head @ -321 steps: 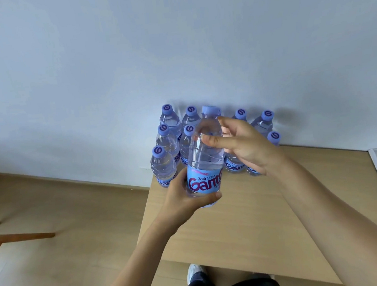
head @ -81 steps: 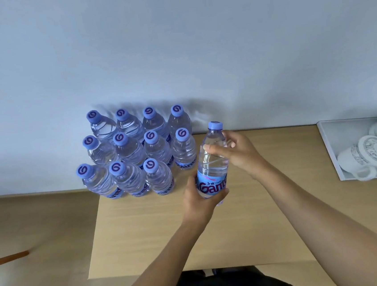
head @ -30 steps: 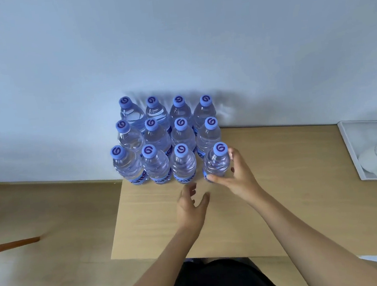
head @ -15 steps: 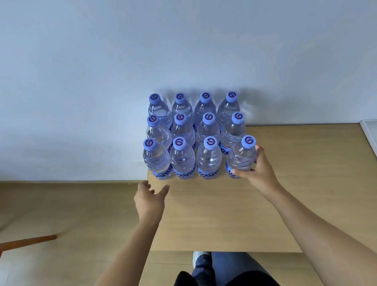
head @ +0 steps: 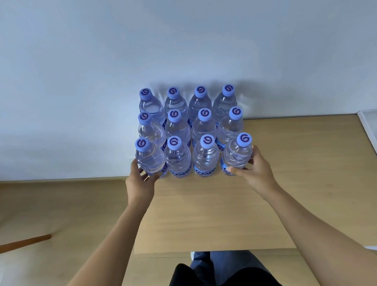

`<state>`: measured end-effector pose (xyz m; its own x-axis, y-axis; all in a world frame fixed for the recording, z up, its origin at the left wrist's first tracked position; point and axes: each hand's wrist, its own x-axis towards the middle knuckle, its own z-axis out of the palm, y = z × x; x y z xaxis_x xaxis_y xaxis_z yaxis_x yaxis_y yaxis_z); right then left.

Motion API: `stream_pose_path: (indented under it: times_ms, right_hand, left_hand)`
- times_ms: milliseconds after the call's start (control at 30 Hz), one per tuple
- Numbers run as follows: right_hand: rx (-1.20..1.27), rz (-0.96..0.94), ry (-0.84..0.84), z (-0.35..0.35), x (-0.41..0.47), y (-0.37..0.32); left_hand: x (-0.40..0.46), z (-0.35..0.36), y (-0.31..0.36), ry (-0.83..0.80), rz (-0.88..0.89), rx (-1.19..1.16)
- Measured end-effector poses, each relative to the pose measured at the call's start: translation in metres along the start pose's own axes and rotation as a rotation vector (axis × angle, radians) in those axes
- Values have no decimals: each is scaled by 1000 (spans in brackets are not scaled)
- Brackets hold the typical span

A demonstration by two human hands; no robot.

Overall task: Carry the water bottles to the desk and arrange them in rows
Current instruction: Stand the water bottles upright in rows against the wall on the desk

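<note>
12 water bottles (head: 201,127) stand upright on the tabletop (head: 212,205), at its far L corner vs. the white wall (head: 172,39), packed in 3 rows of 4, blue caps up, neighbours touching or just beside each other. Back row sits right by the wall.

L hand (head: 140,185) cups the front-left bottle (head: 150,159) from the outer side & front; fingers (head: 136,169) curl round its lower body, thumb at the front near the label. R hand (head: 254,167) does the same on the front-right bottle (head: 237,155): thumb across the front low down, other fingers wrapped behind on the outer side. Both bottles rest on the tabletop, in line w/ the 2 between them.

Far R: a white tray (head: 373,142) on the tabletop, contents blurred. Left, below: wood floor (head: 49,204) & a brown chair leg (head: 19,244).
</note>
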<state>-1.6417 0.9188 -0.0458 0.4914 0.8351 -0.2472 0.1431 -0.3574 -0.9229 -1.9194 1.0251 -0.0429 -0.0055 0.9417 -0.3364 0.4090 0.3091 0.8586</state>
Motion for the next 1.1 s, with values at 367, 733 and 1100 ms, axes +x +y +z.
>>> stream_pose_path:
  times_ms: [367,733,1100]
  right_hand:
    - [4,33,-18,11,-4,-13]
    - [-32,100,-218,-18,15,-13]
    - [77,191,-300,-44,80,-42]
  left_hand:
    - [-2,0,0,-2,7,5]
    - [16,-20,-5,-74,-51,67]
    - [76,-35,41,-164,-101,-133]
